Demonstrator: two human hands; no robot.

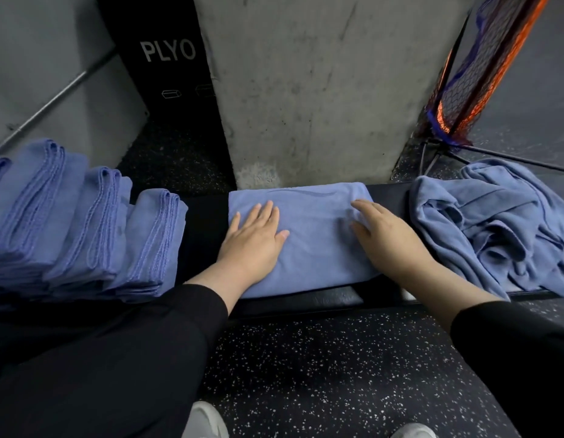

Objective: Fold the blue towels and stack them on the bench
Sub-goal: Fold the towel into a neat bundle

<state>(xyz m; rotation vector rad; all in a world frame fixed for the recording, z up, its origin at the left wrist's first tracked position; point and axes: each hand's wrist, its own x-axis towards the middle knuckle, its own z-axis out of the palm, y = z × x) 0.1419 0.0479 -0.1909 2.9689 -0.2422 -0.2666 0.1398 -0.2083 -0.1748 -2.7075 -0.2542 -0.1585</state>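
Observation:
A folded blue towel (315, 235) lies flat across the middle of the black bench (324, 300). My left hand (255, 235) presses flat on its left part, fingers straight. My right hand (388, 238) rests flat on its right edge, fingers reaching toward the far corner. At the left of the bench stand several stacks of folded blue towels (84, 229). A crumpled heap of unfolded blue towels (498, 229) sits at the right end.
Behind the bench stands a grey concrete pillar (315, 90), and to its left a black box marked PLYO (170, 71). An orange and blue net (476, 74) leans at the back right. Speckled dark floor (331, 374) lies in front, with my white shoes at the bottom edge.

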